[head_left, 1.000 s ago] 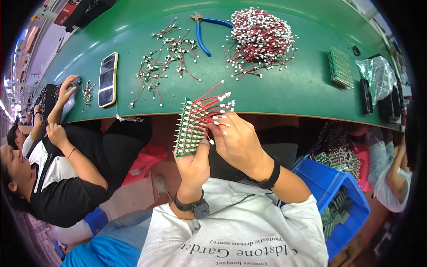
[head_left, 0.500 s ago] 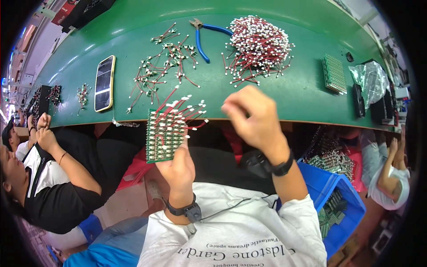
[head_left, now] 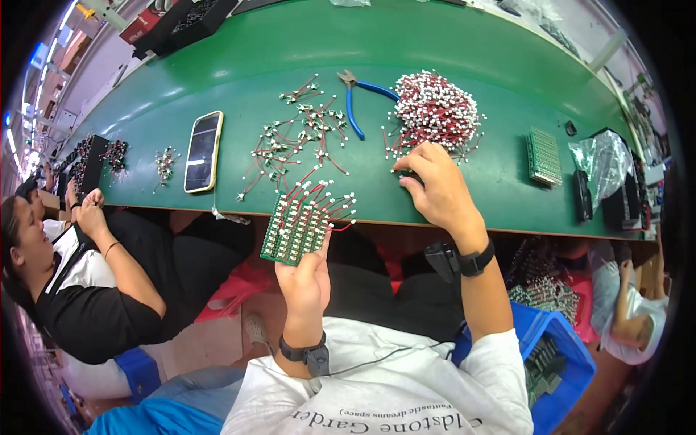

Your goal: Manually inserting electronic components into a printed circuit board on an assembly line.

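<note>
My left hand [head_left: 304,279] grips a green circuit board panel [head_left: 288,243] by its lower right edge, above my lap. Rows of small white sockets cover the panel. Short red and black wires with white plugs [head_left: 341,206] stick out from its upper and right part. Over the bench, my right hand [head_left: 441,185] is at the near side of a big heap of red wires with white connectors [head_left: 438,109]. Its thumb and forefinger are curled close together, with small white plugs at the fingertips; what they pinch is too small to make out.
Blue-handled cutters [head_left: 353,109] lie beside loose wired pieces [head_left: 304,138] on the green bench [head_left: 500,80]. A phone [head_left: 204,152] is further left. At right are a stacked board panel [head_left: 544,157] and a plastic bag [head_left: 605,159]. A blue bin [head_left: 573,362] holds boards; a co-worker [head_left: 109,283] sits left.
My right hand has moved forward from the bench's edge to the wire heap. The panel stays in my left hand, tilted a little more. The whole view has shifted.
</note>
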The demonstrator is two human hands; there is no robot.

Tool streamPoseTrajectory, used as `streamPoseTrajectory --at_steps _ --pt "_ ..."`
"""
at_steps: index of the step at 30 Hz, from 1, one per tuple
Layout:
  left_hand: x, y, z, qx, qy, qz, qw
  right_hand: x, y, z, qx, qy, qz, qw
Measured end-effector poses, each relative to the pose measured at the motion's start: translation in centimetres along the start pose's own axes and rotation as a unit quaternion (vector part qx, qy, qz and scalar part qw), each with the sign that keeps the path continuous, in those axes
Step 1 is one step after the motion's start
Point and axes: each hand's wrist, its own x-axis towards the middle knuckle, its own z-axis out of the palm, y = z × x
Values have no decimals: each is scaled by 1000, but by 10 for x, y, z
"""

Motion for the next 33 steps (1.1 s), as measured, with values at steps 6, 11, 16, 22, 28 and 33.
streamPoseTrajectory --at_steps 6,11,16,22,28,33 --pt "1 -3 10 -3 -2 -23 1000 2 9 1 -34 1 -29 999" --pt "-3 -5 11 -8 7 -9 1000 21 3 -5 30 48 -61 997" --pt "-2 -13 24 -8 -23 -12 1000 33 -1 -8 449 20 142 882" --pt "-1 -13 31 -6 -21 -18 1000 14 -12 -14 593 3 170 787" --pt "0 -24 40 12 -49 -8 999 -34 -71 -22 426 20 146 892" --pt "-3 -31 36 34 -55 -19 998 -48 -86 10 221 114 -42 968"
